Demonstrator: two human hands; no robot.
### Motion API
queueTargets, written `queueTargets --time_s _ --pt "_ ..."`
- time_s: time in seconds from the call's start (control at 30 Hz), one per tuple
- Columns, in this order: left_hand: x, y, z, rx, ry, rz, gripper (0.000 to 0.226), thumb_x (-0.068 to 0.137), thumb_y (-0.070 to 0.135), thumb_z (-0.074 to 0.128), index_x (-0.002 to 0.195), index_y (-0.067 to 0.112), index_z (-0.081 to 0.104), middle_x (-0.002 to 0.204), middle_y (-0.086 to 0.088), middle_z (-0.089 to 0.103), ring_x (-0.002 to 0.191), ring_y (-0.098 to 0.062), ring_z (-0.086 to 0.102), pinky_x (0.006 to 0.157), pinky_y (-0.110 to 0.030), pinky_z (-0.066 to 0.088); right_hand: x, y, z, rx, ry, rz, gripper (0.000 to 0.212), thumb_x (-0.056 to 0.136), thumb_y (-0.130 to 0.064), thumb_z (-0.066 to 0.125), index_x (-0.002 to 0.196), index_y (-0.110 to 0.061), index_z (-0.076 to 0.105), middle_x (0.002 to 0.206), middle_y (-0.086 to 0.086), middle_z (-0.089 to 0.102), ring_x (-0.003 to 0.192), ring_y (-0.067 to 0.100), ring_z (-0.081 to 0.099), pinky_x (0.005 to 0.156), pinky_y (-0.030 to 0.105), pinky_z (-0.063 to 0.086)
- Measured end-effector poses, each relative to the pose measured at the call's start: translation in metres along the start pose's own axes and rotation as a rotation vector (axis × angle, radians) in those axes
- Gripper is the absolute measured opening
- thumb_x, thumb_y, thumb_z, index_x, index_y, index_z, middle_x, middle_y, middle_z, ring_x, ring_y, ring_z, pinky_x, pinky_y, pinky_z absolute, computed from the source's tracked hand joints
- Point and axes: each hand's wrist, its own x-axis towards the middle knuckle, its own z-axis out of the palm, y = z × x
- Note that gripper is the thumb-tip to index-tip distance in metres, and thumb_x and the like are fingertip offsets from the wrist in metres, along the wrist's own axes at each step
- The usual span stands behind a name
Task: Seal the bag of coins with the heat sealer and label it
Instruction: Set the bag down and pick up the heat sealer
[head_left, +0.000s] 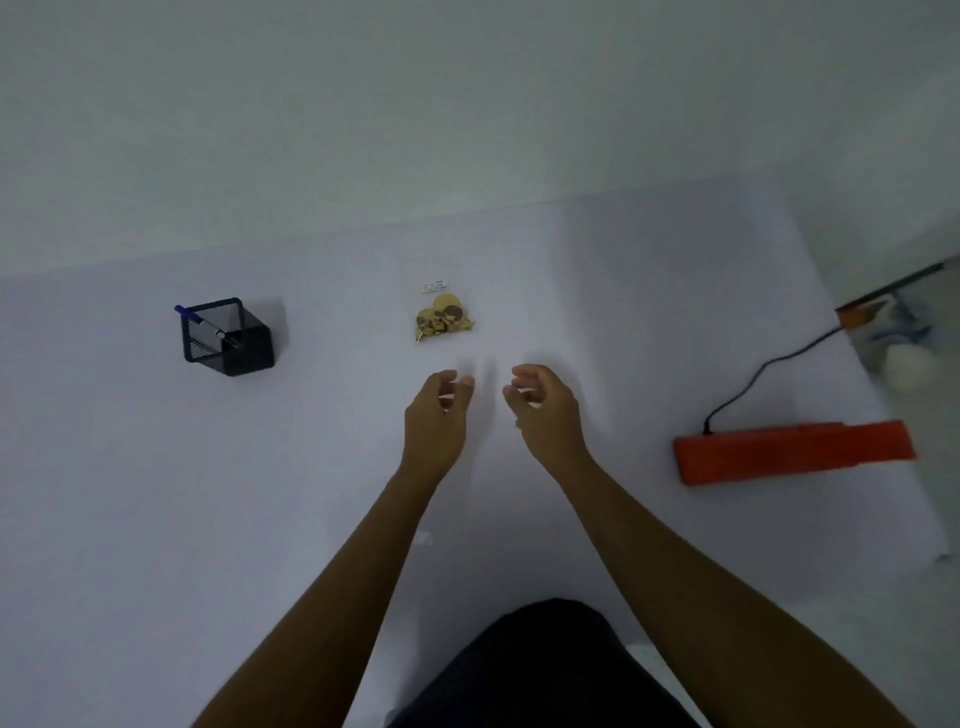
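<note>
- You see a dim picture with a cool, bluish-grey cast.
- The light is soft and even, without glare.
- Weak shadows fall beside the pen holder (228, 336) and under the hands.
- The whole picture is a little blurred.
- The wide lens bends the table (130, 467) edges near the corners.

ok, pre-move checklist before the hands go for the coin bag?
1. Both hands free: left hand and right hand hold nothing. Ok.
2. Bag of coins lies ahead of the hands, untouched, nothing between. Ok.
3. Bag mouth shut or open: cannot tell.
4. Heat sealer within view at the right, cord attached. Ok; powered: cannot tell.
5. Pen stands in the mesh holder at the left. Ok.
6. Small label lies just beyond the bag. Ok.
</note>
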Motion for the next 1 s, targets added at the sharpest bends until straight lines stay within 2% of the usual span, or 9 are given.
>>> queueTargets --time_s 0.13,0.23,0.43,0.53,0.63,0.7,0.77,0.87,1.0 --pt "-0.038 0.027 0.042 -0.041 -0.142 0.07 0.043 0.101 0.049 0.041 0.127 0.019 0.057 0.12 0.002 0.064 0.105 -0.012 0.059 0.083 -0.019 0.041 -0.052 0.018 -0.062 0.02 0.086 0.01 0.02 0.095 -0.024 0.066 0.116 -0.021 0.066 0.104 -0.013 0.068 0.095 0.01 0.067 0.079 0.038 0.062" --pt "-0.063 0.051 0.086 -0.057 -0.271 0.102 0.046 0.099 0.054 0.04 0.126 0.021 0.057 0.12 0.004 0.063 0.106 -0.013 0.06 0.078 -0.015 0.04 -0.084 0.038 -0.116 0.074 0.181 0.085 0.013 0.096 -0.02 0.065 0.109 -0.021 0.067 0.098 -0.001 0.071 0.09 0.02 0.069 0.067 0.035 0.063" --pt "-0.088 0.084 0.181 0.0 -0.469 0.079 0.063 0.094 0.063 0.044 0.138 0.018 0.049 0.134 -0.002 0.056 0.108 -0.011 0.053 0.088 -0.026 0.039 -0.105 0.102 -0.213 0.155 0.368 0.329 0.009 0.097 -0.021 0.062 0.095 -0.015 0.068 0.087 0.013 0.071 0.085 0.035 0.069 0.067 0.043 0.06" --pt "-0.09 0.09 0.223 0.095 -0.53 0.014 0.081 0.089 0.07 0.041 0.146 0.013 0.039 0.146 -0.008 0.048 0.124 -0.02 0.051 0.098 -0.03 0.038 -0.09 0.139 -0.252 0.226 0.493 0.453 0.007 0.095 -0.015 0.061 0.099 -0.016 0.066 0.092 0.01 0.069 0.09 0.036 0.069 0.073 0.047 0.061" --pt "-0.09 0.091 0.253 0.124 -0.522 -0.117 0.091 0.084 0.076 0.04 0.146 0.01 0.037 0.147 -0.01 0.046 0.132 -0.026 0.046 0.107 -0.038 0.037 -0.066 0.166 -0.285 0.221 0.594 0.526 0.027 0.092 -0.008 0.062 0.115 -0.021 0.056 0.116 0.008 0.064 0.102 0.035 0.066 0.087 0.051 0.058" --pt "-0.09 0.094 0.27 0.103 -0.493 -0.163 0.07 0.087 0.07 0.043 0.131 0.015 0.047 0.124 -0.004 0.055 0.116 -0.023 0.052 0.094 -0.033 0.039 -0.049 0.178 -0.308 0.185 0.596 0.525 0.048 0.092 -0.002 0.062 0.134 -0.018 0.048 0.134 0.01 0.055 0.115 0.032 0.059 0.097 0.051 0.053" --pt "-0.09 0.096 0.281 0.058 -0.455 -0.188 0.066 0.088 0.066 0.048 0.128 0.014 0.051 0.117 -0.001 0.057 0.105 -0.02 0.055 0.086 -0.03 0.039 -0.035 0.189 -0.326 0.122 0.545 0.507 0.064 0.091 0.002 0.061 0.148 -0.016 0.038 0.144 0.011 0.048 0.127 0.03 0.052 0.106 0.05 0.047" --pt "-0.087 0.096 0.292 0.049 -0.394 -0.203 0.065 0.089 0.064 0.051 0.128 0.012 0.053 0.117 -0.002 0.06 0.102 -0.018 0.057 0.084 -0.029 0.04 -0.018 0.198 -0.336 0.083 0.447 0.461 0.07 0.089 0.009 0.054 0.152 -0.016 0.035 0.148 0.012 0.049 0.133 0.029 0.049 0.11 0.045 0.042" --pt "-0.08 0.106 0.3 0.015 -0.322 -0.221 0.056 0.09 0.061 0.051 0.122 0.016 0.055 0.116 0.0 0.06 0.103 -0.017 0.057 0.086 -0.029 0.041 0.005 0.193 -0.337 0.077 0.458 0.423 0.072 0.085 0.015 0.048 0.151 -0.011 0.039 0.141 0.013 0.056 0.13 0.028 0.053 0.104 0.036 0.043"
